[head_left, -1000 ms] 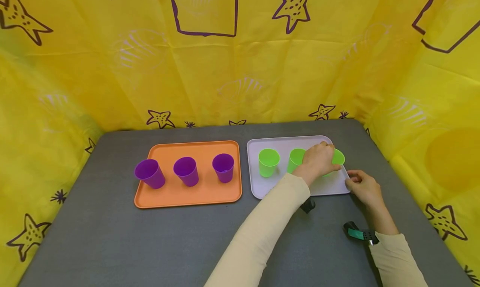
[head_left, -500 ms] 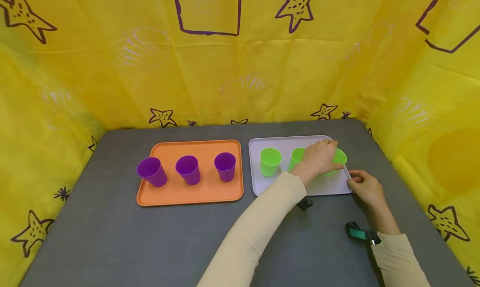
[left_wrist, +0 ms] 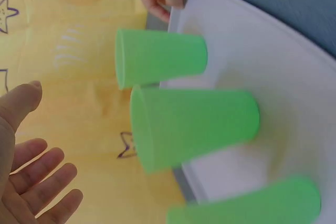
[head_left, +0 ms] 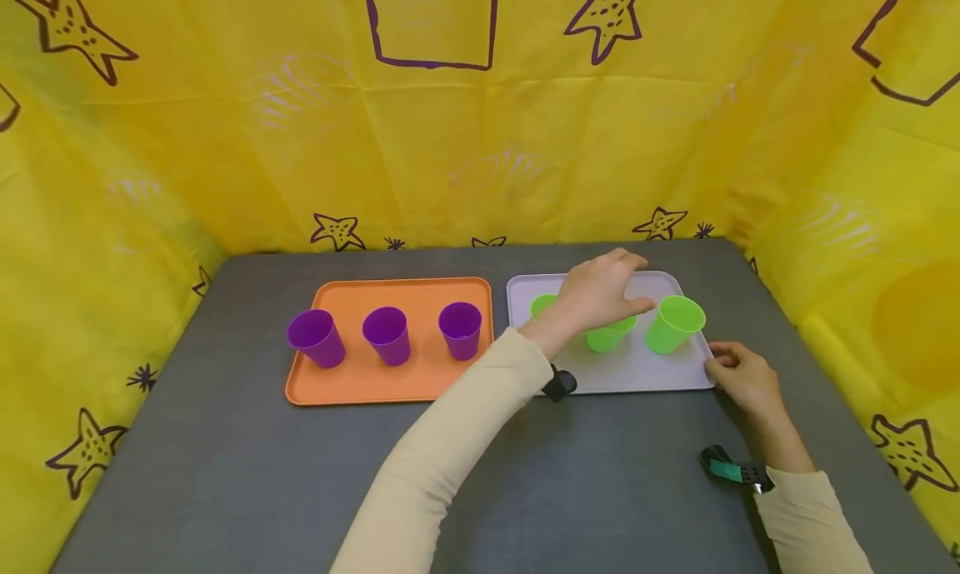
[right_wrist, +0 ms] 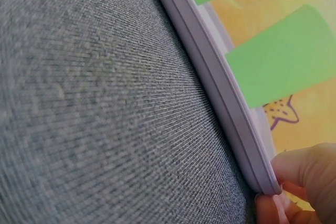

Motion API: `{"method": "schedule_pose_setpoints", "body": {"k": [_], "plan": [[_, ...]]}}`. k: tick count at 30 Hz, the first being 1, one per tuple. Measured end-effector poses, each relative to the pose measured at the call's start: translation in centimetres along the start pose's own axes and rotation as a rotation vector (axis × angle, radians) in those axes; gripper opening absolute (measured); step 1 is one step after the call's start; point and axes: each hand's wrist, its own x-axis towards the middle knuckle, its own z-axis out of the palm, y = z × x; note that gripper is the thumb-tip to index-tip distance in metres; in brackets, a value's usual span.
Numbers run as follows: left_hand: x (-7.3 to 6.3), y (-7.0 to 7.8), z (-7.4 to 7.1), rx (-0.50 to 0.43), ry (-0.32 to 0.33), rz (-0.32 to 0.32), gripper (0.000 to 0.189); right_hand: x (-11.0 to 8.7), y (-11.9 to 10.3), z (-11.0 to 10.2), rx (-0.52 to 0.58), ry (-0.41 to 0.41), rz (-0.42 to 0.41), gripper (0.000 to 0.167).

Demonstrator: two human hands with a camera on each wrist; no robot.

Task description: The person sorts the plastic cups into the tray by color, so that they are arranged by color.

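Observation:
On the lilac-white tray (head_left: 637, 379) stand three green plastic cups, upright in a row: a right one (head_left: 677, 326), a middle one (head_left: 611, 337) and a left one (head_left: 542, 305) partly behind my left hand (head_left: 597, 291). That hand hovers above the tray with its fingers spread and holds nothing. The left wrist view shows the same hand (left_wrist: 34, 174) apart from the nearby green cups (left_wrist: 197, 124). My right hand (head_left: 750, 384) pinches the tray's near right corner. In the right wrist view, thumb and fingers (right_wrist: 304, 174) grip the rim (right_wrist: 231, 119).
Left of the lilac tray lies an orange tray (head_left: 375, 388) with three purple cups, the middle one (head_left: 387, 336) among them, on the grey table (head_left: 592, 482). A yellow patterned cloth (head_left: 450, 157) encloses the back and sides.
My left hand has let go of the right green cup and moved left and up, opening its fingers. My right hand keeps its hold on the tray corner. The head view has shifted slightly.

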Motion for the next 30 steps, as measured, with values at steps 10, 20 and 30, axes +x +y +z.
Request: {"method": "schedule_pose_setpoints", "body": {"k": [10,20,30], "plan": [[-3.4,-3.1,-2.5,0.072,0.037,0.06,0.061,-0.3,-0.2,-0.4,-0.04,-0.015,-0.044,0.038],[-8.5,-7.8,-4.4,0.135,0.104,0.077,0.057,-0.5,-0.6,-0.7,-0.034,-0.064,-0.075,0.04],[-14.5,-12.0,-5.4,0.086,0.19,0.018,0.056,-0.4,-0.8,-1.2,-0.088,-0.083,-0.107,0.042]]}}
